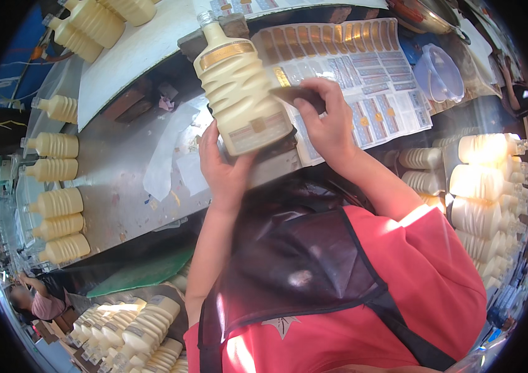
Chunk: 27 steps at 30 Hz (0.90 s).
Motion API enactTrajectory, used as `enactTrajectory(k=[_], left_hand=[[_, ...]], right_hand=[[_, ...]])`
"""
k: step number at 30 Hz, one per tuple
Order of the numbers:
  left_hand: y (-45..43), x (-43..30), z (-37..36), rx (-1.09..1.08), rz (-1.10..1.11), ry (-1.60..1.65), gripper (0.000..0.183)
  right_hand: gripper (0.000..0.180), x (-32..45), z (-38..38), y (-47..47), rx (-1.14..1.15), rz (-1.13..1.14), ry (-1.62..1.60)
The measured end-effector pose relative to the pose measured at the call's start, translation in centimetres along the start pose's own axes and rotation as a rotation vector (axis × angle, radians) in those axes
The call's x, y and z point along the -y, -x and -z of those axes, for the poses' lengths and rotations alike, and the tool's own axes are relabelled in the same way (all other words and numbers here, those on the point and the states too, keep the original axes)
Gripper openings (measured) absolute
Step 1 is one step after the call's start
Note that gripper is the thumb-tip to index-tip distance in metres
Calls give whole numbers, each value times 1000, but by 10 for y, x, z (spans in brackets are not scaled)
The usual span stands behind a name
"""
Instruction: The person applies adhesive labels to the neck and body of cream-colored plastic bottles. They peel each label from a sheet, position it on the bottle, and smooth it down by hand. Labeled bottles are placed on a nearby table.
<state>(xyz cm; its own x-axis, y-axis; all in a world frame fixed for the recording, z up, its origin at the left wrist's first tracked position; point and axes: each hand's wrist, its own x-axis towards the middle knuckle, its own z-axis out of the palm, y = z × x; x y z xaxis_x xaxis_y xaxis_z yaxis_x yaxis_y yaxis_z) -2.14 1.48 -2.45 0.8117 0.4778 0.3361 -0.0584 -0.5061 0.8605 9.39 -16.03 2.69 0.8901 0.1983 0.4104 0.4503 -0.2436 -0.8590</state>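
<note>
A cream ribbed bottle (240, 88) with a clear threaded neck lies tilted in front of me, its neck end by a dark block (238, 25). A gold label (226, 55) sits on its shoulder, and a patterned label band (257, 129) runs across its lower part. My left hand (224, 170) grips the bottle's base end, thumb and fingers on either side. In my right hand (331, 119) is a thin dark flat scraper (305, 97), pinched between thumb and fingers. The scraper's tip is close to the bottle's right side; whether it touches cannot be made out.
Sheets of gold and patterned labels (376, 74) lie right of the bottle, with a lilac bucket (438, 74) beyond. Paper scraps (166, 154) litter the metal bench (119, 186). Cream bottles line the left edge (61, 203), and more are stacked at right (476, 177) and lower left (147, 326).
</note>
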Motion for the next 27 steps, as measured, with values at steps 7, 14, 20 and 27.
enactTrajectory(k=[7,14,20,27], left_hand=[[-7,-16,4,-136,-205,-214,78],[-11,-23,1,-169,-232,-211,76],[-10,-21,1,-186,-260,-218,70],[-9,-19,-2,-220,-270,-250,70]], right_hand=[[11,37,17,3,381,604,201],[19,58,14,-11,425,925,73],[21,62,13,-11,486,882,224],[18,63,5,0,447,885,275]])
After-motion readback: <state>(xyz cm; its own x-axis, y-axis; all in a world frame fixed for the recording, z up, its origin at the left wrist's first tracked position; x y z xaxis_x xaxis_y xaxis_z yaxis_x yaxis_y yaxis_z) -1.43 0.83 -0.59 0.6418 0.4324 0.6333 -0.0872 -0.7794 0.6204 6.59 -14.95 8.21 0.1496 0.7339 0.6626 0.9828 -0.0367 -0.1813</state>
